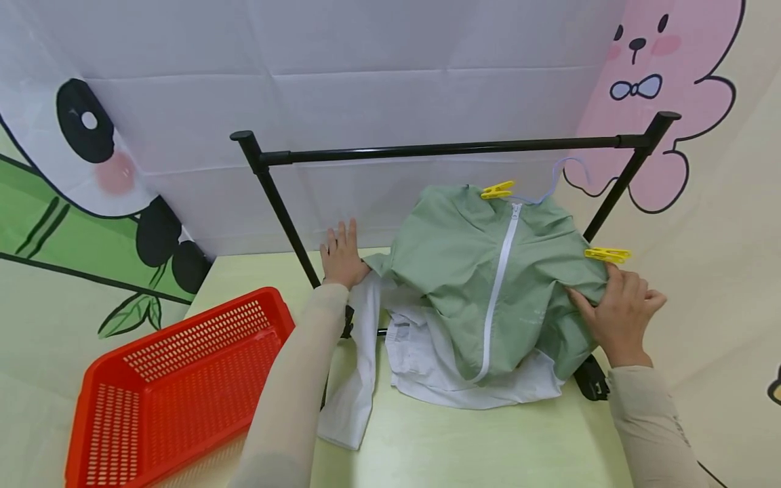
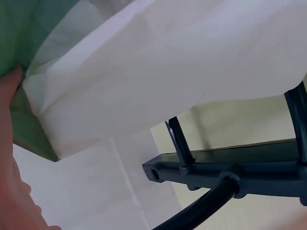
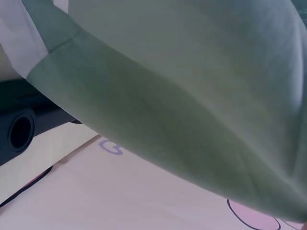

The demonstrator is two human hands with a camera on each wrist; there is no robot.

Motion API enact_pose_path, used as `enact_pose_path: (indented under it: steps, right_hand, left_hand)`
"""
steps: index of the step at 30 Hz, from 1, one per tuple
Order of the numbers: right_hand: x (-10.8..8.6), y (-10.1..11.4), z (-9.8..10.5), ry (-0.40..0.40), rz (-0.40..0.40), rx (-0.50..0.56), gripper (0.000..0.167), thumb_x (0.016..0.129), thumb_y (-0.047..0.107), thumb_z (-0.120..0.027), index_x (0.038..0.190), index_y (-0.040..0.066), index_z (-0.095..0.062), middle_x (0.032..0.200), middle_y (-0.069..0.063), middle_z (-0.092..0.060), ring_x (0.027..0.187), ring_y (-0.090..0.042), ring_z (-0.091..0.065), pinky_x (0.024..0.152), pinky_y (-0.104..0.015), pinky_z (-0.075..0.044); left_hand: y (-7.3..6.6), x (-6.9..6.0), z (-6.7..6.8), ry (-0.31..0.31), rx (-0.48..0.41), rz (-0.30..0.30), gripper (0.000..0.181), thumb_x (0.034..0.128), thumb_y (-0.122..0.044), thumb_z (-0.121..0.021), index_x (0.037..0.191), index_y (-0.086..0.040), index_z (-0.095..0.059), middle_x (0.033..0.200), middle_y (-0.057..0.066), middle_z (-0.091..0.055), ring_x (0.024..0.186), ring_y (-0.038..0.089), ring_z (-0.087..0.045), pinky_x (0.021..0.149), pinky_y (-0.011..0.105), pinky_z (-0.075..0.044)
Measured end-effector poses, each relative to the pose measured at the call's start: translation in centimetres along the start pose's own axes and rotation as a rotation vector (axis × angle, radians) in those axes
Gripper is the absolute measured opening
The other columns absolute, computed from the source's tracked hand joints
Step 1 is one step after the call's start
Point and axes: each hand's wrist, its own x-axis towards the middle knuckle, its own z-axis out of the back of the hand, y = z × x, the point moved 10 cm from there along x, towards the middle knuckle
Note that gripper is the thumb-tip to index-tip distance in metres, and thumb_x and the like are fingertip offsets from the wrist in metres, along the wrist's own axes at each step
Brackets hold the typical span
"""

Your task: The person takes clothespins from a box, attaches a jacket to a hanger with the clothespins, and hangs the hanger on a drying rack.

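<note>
A light green and white zip jacket [image 1: 464, 271] is spread in front of the black clothes rack [image 1: 451, 150], its white zipper running down the middle. Two yellow clothespins [image 1: 498, 190] [image 1: 607, 255] are on its top edge and right shoulder. A lavender hanger hook [image 1: 573, 163] shows by the collar, below the top bar. My left hand [image 1: 343, 261] touches the green cloth at the left shoulder, fingers straight and spread upward; the thumb shows in the left wrist view. With thumb in front, my right hand [image 1: 625, 312] pinches the jacket's right side, just below a clothespin.
A red perforated basket [image 1: 183, 379] stands at the left on the pale table [image 1: 476, 447]. One white sleeve [image 1: 356, 379] hangs down toward the table. Behind the rack is a pale backdrop [image 1: 366, 108] with printed cartoon animals.
</note>
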Motion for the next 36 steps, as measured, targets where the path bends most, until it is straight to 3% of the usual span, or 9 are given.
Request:
enact_pose_path:
  steps: [6, 13, 22, 31, 36]
  right_hand:
    - [-0.3, 0.9, -0.3, 0.015, 0.03, 0.005, 0.097, 0.089, 0.079, -0.035, 0.123, -0.011, -0.051, 0.093, -0.035, -0.046, 0.078, -0.054, -0.04, 0.068, -0.06, -0.019]
    - [-0.8, 1.6, -0.6, -0.012, 0.079, 0.042, 0.096, 0.089, 0.078, -0.04, 0.12, -0.012, -0.052, 0.093, -0.036, -0.047, 0.078, -0.054, -0.041, 0.068, -0.062, -0.02]
    - [-1.1, 2.8, -1.1, -0.017, 0.164, 0.089, 0.091, 0.092, 0.073, -0.044, 0.117, -0.014, -0.053, 0.094, -0.035, -0.048, 0.078, -0.052, -0.042, 0.067, -0.06, -0.025]
    - [-1.6, 3.4, -1.4, -0.018, 0.18, 0.106, 0.089, 0.093, 0.072, -0.043, 0.114, -0.014, -0.054, 0.091, -0.033, -0.05, 0.077, -0.052, -0.045, 0.066, -0.059, -0.03]
    - [-1.7, 3.6, -1.6, -0.015, 0.194, 0.104, 0.089, 0.093, 0.071, -0.041, 0.114, -0.014, -0.054, 0.092, -0.033, -0.051, 0.079, -0.052, -0.046, 0.067, -0.059, -0.031]
  left_hand:
    - [0.1, -0.1, 0.4, 0.018, -0.022, -0.009, 0.099, 0.0916, -0.049, -0.06, 0.16, -0.015, 0.002, 0.165, 0.019, -0.004, 0.149, 0.044, -0.002, 0.115, 0.062, -0.009]
    - [-0.6, -0.4, 0.3, 0.087, 0.008, -0.025, 0.1, 0.0919, -0.031, -0.065, 0.16, -0.015, 0.006, 0.164, 0.022, -0.006, 0.149, 0.044, -0.003, 0.116, 0.06, -0.01]
    - [-1.9, -1.2, 0.4, 0.108, 0.021, -0.111, 0.098, 0.0893, -0.018, -0.066, 0.16, -0.012, 0.002, 0.16, 0.024, -0.018, 0.147, 0.046, -0.011, 0.115, 0.06, -0.014]
    - [-2.1, -1.8, 0.4, 0.14, 0.003, -0.167, 0.111, 0.082, -0.021, -0.08, 0.16, -0.011, -0.002, 0.158, 0.025, -0.025, 0.146, 0.047, -0.015, 0.114, 0.06, -0.017]
    - [-1.9, -2.3, 0.1, 0.202, 0.009, -0.196, 0.116, 0.0801, -0.025, -0.083, 0.16, -0.01, -0.001, 0.158, 0.024, -0.024, 0.147, 0.046, -0.013, 0.115, 0.059, -0.016]
